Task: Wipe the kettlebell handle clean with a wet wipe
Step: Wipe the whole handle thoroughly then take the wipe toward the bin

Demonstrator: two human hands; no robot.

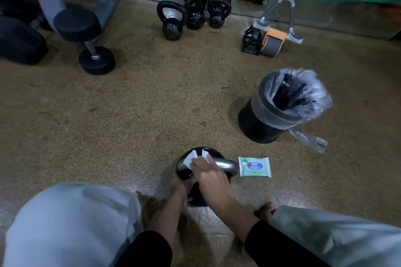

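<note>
Both hands are on the job: the right hand (207, 172) is curled over the wet wipe (189, 159), pressing it around the left part of the kettlebell handle (225, 163), while the left hand (179, 184) reaches in lower and appears to grip the kettlebell (200, 199) at its near-left side, its fingers partly hidden under the right wrist. Two white corners of the wipe stick out past the fingers. The kettlebell stands on the speckled floor (141, 104) between the person's knees. It looks like cast iron, heavy and rigid, so it should stay put under rubbing, though the left hand's hold helps stop it rocking. The smooth grey handle will likely turn slick once damp. The wipe is thin, limp and prone to bunching, so it is best wrapped round the bar and slid along with a closed fist. Just to the right, near the handle's end, lies a green wipe pack (255, 167). Further right stands a black bin (282, 106) lined with a clear bag. Well beyond sit more kettlebells (171, 21), a dumbbell (86, 39) and an ab roller (272, 42).
</note>
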